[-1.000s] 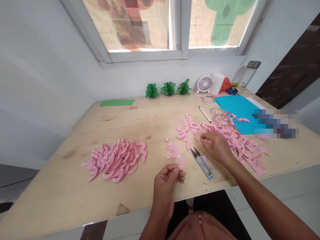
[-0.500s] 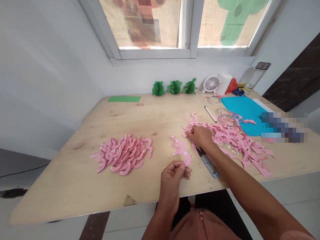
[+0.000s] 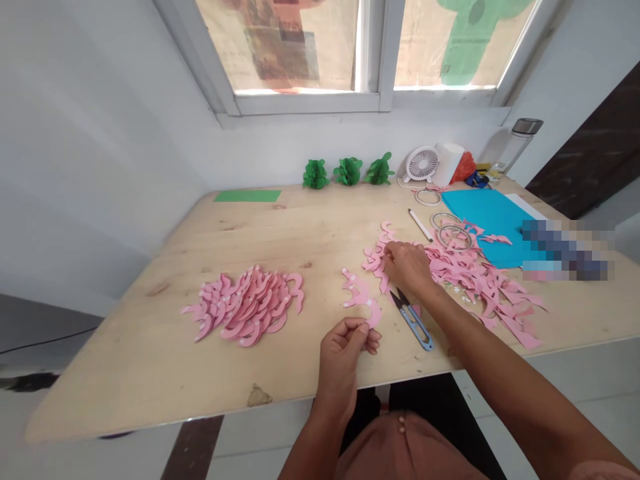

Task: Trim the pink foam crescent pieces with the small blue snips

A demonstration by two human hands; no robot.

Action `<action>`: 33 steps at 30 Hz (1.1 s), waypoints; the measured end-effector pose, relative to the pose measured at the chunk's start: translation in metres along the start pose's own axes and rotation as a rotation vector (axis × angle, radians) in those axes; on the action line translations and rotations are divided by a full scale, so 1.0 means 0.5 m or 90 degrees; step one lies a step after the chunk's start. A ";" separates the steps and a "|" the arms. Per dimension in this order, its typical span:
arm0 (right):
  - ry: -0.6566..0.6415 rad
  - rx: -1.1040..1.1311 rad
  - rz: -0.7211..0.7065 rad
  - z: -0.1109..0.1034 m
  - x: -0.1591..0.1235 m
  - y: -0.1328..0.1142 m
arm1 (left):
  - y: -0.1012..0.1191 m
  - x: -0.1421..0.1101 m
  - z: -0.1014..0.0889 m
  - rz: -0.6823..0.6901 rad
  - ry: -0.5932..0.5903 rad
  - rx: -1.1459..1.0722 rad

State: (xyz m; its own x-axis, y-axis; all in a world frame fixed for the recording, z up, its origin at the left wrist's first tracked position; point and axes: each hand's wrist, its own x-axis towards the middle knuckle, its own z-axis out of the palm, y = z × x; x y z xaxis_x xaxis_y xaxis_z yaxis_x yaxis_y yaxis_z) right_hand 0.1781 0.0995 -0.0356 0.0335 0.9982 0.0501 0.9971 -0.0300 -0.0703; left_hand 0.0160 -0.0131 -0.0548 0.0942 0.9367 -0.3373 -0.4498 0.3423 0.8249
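My left hand (image 3: 346, 353) is closed near the table's front edge, pinching the lower end of a curved pink paper strip (image 3: 361, 297) that lies on the wood. My right hand (image 3: 407, 265) reaches into the loose heap of pink paper cut-outs (image 3: 475, 277) at the right, fingers bent on a piece at the heap's left edge. Small blue-handled snips (image 3: 413, 319) lie just below that hand. A neat pile of pink curved pieces (image 3: 247, 303) sits to the left.
On the wooden table (image 3: 150, 360), three green paper ornaments (image 3: 348, 172) stand along the back wall, with a small white fan (image 3: 421, 163), a bottle (image 3: 520, 143), a blue sheet (image 3: 487, 213), tape rings (image 3: 450, 233), a white pen (image 3: 421, 225) and a green sheet (image 3: 247, 195).
My right hand moved left across the pink heap to its left edge. My left hand kept its pinch on the curved strip. The view shifted slightly.
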 end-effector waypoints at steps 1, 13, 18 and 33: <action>0.007 -0.002 -0.027 -0.003 0.003 0.002 | 0.000 0.000 0.000 0.002 0.001 0.001; 0.002 0.146 -0.129 -0.009 0.019 0.019 | -0.005 -0.001 -0.002 0.007 -0.001 0.000; -0.059 0.335 -0.108 -0.027 -0.011 0.039 | -0.006 0.003 -0.002 0.007 -0.002 -0.001; -0.014 0.366 0.012 -0.039 -0.089 0.046 | -0.003 -0.001 0.000 0.007 0.014 -0.002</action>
State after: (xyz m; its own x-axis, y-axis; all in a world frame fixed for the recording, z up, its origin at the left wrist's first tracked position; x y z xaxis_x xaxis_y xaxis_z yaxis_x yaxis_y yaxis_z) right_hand 0.2008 0.0534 -0.0200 0.0434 0.9988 0.0236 0.7983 -0.0205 -0.6019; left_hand 0.0165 -0.0140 -0.0559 0.0701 0.9386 -0.3377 -0.4530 0.3316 0.8275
